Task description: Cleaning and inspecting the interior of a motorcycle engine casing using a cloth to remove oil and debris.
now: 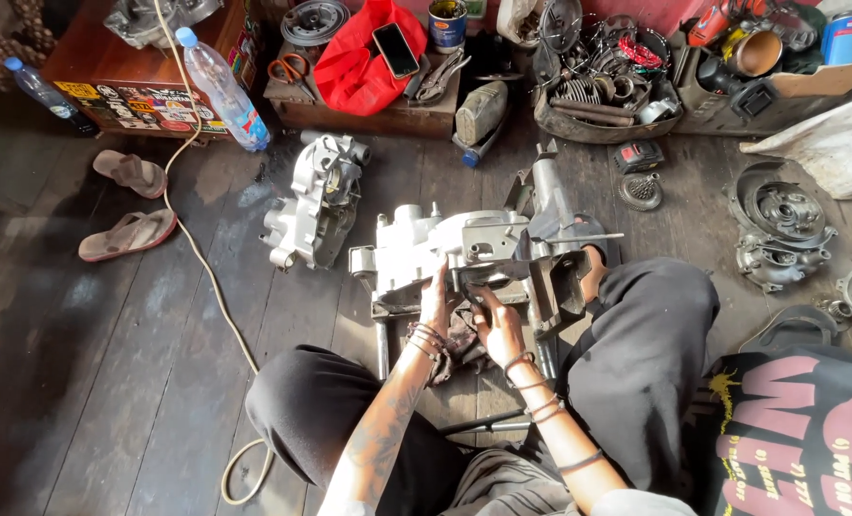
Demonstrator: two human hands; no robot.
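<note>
A silver engine crankcase (pixel 445 244) lies on a dark metal stand (pixel 388 306) on the wooden floor between my knees. My left hand (pixel 435 304) rests flat against the near edge of the crankcase, fingers pointing up. My right hand (pixel 496 323) is closed on a dark thin part, seemingly a gasket (pixel 486 287), right beside the crankcase's lower edge. A dark rag (pixel 459 339) lies under both hands. Bracelets ring both wrists.
A second silver engine case half (pixel 316 201) lies to the left. Two sandals (pixel 128 205), plastic bottles (pixel 221 91), a rope (pixel 211 277), a red bag with a phone (pixel 394 48), crates of engine parts (pixel 603 81) and a clutch cover (pixel 779 225) surround me.
</note>
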